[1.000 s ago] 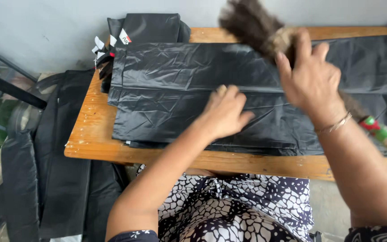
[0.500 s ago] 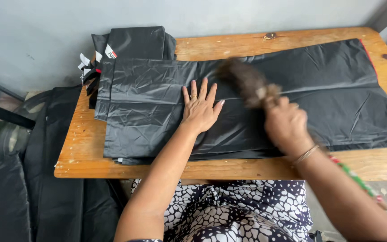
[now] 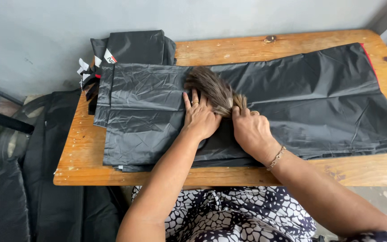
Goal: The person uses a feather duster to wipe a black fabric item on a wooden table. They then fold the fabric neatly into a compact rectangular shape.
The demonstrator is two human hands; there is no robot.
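Gripping: my right hand (image 3: 252,130) is closed round the bound neck of a brush (image 3: 216,89), its brown bristles fanned toward 11 o'clock across the black fabric (image 3: 292,98).
Pressing: my left hand (image 3: 199,117) lies flat with fingers spread and holds nothing; as I judge it, it pins the cloth so the bristles do not drag it along.
Brush: soft, tufted and fibrous, tied where I grip it; it sits near the middle of the table, touching the cloth just at 12 o'clock of my left hand. I cannot see the handle.
Fabric: thin, slightly glossy black sheeting, creased all over, laid in a long flat panel across the wooden table (image 3: 229,47). A red edge shows at its far right corner.
Stack: folded black pieces (image 3: 135,47) with small white and red tags lie at 10 o'clock, partly under the spread panel.
Table: worn orange-brown planks with a knot at 1 o'clock.
Beyond: more dark cloth (image 3: 36,179) hangs off the table's left end at 8 o'clock.
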